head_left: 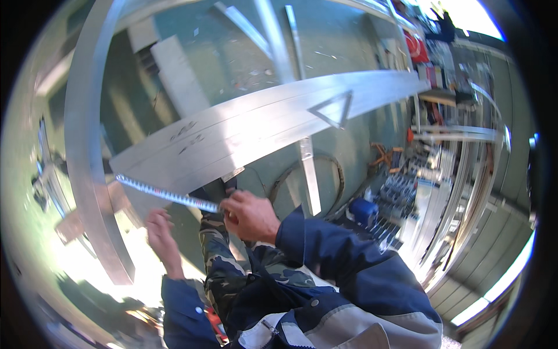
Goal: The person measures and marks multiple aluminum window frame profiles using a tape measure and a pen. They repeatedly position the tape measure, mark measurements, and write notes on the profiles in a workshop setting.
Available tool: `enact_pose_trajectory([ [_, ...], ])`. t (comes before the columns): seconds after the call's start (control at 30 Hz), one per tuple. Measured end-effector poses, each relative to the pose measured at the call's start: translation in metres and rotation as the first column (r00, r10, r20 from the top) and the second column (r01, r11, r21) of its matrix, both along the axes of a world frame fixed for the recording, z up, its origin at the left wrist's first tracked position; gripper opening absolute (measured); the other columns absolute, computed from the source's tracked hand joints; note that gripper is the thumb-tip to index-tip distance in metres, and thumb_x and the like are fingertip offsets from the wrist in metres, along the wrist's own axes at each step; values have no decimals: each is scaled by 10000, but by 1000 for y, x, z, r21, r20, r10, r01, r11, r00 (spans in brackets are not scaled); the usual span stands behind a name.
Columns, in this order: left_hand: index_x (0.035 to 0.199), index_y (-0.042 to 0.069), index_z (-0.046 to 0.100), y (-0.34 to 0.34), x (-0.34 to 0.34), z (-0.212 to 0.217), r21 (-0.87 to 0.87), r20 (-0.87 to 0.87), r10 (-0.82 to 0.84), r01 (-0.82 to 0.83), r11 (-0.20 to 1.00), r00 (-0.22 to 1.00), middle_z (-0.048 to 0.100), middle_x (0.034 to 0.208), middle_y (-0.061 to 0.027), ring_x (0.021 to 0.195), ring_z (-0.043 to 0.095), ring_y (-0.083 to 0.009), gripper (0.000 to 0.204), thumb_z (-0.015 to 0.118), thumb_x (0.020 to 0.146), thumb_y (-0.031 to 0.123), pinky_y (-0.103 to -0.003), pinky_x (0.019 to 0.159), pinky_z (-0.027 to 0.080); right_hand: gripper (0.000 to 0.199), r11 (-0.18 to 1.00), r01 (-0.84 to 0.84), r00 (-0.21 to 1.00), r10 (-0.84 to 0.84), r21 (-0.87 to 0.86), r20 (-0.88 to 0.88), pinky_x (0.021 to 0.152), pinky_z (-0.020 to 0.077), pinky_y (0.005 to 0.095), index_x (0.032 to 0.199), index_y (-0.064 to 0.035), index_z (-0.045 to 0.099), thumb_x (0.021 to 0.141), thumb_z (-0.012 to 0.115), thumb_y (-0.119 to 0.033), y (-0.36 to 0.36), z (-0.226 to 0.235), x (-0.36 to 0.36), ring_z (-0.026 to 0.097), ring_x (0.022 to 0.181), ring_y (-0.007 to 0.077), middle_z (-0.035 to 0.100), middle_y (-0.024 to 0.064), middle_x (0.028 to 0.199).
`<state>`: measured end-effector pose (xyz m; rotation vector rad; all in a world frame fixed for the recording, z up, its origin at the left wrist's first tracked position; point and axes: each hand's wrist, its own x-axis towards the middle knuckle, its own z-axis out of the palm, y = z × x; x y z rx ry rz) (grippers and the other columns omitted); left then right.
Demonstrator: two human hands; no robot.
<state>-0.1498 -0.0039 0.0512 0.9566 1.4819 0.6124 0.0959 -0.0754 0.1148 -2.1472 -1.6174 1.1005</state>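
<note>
A metal tape measure has its blade pulled out, running from the left end of several long silvery metal bars lying side by side to my right hand. My right fingers are closed around the blade's near end; the case is hidden in the hand. My left hand is just below the blade, its fingers loosely bent and a little blurred, with nothing visible in them. Dark handwritten marks are on the bars' left part. A triangular metal set square rests on the bars toward their right.
An upright-looking metal beam crosses at the left. Metal strips and a dark hose loop are beyond and beneath the bars. At the right are a blue container, rows of metal parts and racks of long profiles.
</note>
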Motion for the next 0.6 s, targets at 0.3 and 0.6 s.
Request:
enact_pose_trajectory([
  [0.3,1214,15,644,-112,87,60,-317,359,-269,388,866,894,620,973,4,882,562,-72,301,502,1110,260,-230,752,482,326,888,445,891,-452,-117,-44,702,562,463,1139,-134,726,870,654,-305,-88,74,-21,661,903,327,640,115,935],
  [0.6,1259,-12,643,-175,144,85,-402,407,-280,446,800,869,676,1044,-71,910,653,-137,338,479,1112,245,-276,787,548,451,860,510,856,-505,15,-113,720,566,462,1177,-98,665,879,662,-438,-206,86,13,646,942,354,642,148,1031],
])
